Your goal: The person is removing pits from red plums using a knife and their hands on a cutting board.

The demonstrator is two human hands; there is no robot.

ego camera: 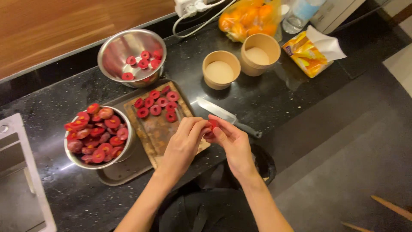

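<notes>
Both my hands meet over the near right corner of a wooden cutting board (156,126). My left hand (183,144) and my right hand (229,144) pinch one small red fruit piece (212,125) between their fingertips. Several cut red fruit halves (155,103) lie at the board's far end. A steel bowl (127,148) heaped with red fruit halves stands left of the board. A second steel bowl (118,49) farther back holds a few halves. A knife (223,115) with a grey handle lies on the counter just beyond my right hand.
The board sits on a dark tray (124,172) on a black speckled counter (274,96). Two tan paper cups (221,68) stand behind the knife. A bag of oranges (249,19), a yellow packet (309,53), a plastic bottle (300,13) and a white power strip (189,6) are at the back. A sink edge (17,172) is at left.
</notes>
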